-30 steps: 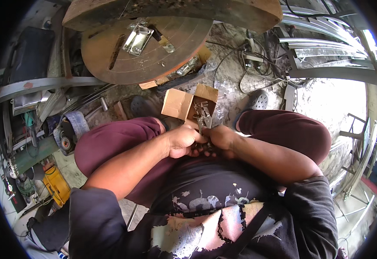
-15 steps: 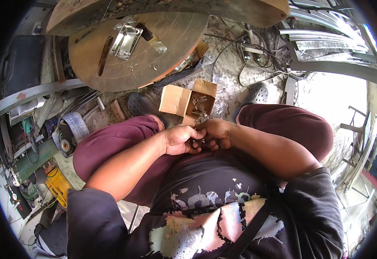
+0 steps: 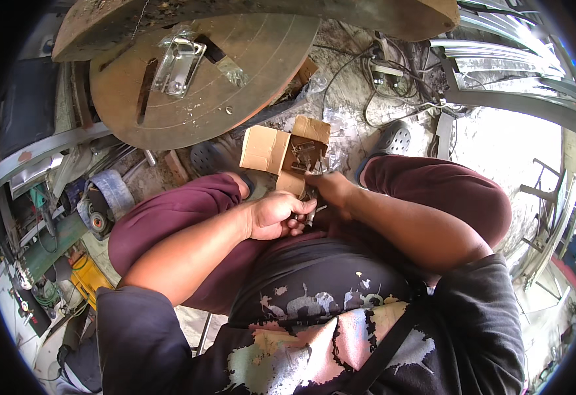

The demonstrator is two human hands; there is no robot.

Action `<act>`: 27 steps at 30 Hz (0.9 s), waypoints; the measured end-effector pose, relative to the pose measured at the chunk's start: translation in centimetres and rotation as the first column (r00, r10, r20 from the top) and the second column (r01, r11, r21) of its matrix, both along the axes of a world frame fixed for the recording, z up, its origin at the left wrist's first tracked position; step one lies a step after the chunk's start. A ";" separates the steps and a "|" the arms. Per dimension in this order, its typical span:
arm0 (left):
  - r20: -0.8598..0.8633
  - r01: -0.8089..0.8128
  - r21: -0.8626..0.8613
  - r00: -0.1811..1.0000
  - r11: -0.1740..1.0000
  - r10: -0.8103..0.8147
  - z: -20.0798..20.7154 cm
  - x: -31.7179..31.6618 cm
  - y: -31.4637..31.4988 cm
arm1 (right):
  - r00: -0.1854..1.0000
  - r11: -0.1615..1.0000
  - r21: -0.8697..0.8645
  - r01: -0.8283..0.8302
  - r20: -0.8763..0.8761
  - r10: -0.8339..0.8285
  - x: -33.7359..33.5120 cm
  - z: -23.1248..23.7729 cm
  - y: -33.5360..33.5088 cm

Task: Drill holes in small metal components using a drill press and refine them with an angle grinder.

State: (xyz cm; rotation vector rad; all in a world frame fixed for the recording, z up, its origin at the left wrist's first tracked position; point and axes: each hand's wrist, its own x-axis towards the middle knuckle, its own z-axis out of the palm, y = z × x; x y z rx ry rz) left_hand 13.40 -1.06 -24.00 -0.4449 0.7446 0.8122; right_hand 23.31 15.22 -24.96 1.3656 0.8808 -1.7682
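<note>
My left hand (image 3: 276,216) is closed in front of my lap, its thumb pressed over a small shiny metal part (image 3: 311,212) whose kind I cannot make out. My right hand (image 3: 330,191) is at the near right edge of an open cardboard box (image 3: 265,149), fingers bent and partly hidden. Beside its fingertips shows a crumpled clear plastic wrapper (image 3: 322,167). Inside the box lie several small metal pieces (image 3: 303,153), some seemingly wrapped. The box stands on the floor between my feet, its flaps spread.
Ahead on the left stands a round, worn tabletop (image 3: 202,118) bearing a shiny metal bracket-like piece (image 3: 179,66). Cables (image 3: 393,76) lie on the floor ahead. An angle grinder (image 3: 98,217) is at left, near a yellow case (image 3: 90,280). Metal bars (image 3: 498,56) fill the far right.
My right hand has parted from my left and moved forward to the box. My left hand stays in place with the metal part. The view has shifted slightly.
</note>
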 end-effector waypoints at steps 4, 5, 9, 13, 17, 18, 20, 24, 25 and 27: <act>0.012 -0.015 -0.025 1.000 1.000 0.015 3.0 -0.6 2.4 | 0.929 0.930 -0.060 0.362 -0.057 -0.366 0.3 -2.5 0.1; -0.100 0.060 -0.105 0.992 0.993 -0.070 3.7 -0.7 3.0 | 0.920 0.923 -0.044 0.382 -0.078 -0.384 0.1 -2.4 0.2; 0.068 -0.101 0.062 0.993 0.993 0.097 0.7 0.9 1.2 | 0.953 0.959 -0.075 0.271 -0.121 -0.279 0.4 -2.1 0.1; 0.092 -0.198 0.034 0.977 0.980 0.194 2.2 0.6 2.2 | 0.921 0.924 -0.074 0.375 -0.084 -0.381 0.1 -2.1 0.2; -0.031 -0.120 -0.039 0.992 0.992 0.119 1.3 1.5 2.2 | 0.878 0.872 -0.182 0.455 -0.072 -0.473 -0.2 -2.6 -0.4; -0.050 -0.069 -0.011 0.996 0.998 0.069 0.9 1.7 2.1 | 0.860 0.849 -0.177 0.497 -0.031 -0.510 -0.1 -2.6 -0.6; -0.032 -0.041 -0.027 0.999 0.999 0.040 1.5 1.3 2.4 | 0.923 0.924 -0.022 0.381 -0.050 -0.381 -0.2 -3.0 -0.8; -0.028 -0.032 -0.031 0.999 0.999 0.031 1.1 1.3 2.4 | 0.998 0.973 0.223 0.063 -0.003 -0.064 -0.7 -3.1 -0.4; -0.029 -0.027 -0.032 0.999 0.999 0.027 1.3 1.2 2.5 | 0.999 0.969 0.243 -0.036 0.034 0.028 -0.9 -3.0 -0.1; -0.058 -0.041 -0.075 0.998 0.996 0.036 1.7 1.0 2.8 | 0.994 0.951 0.289 -0.110 0.026 0.107 -0.3 -4.3 0.2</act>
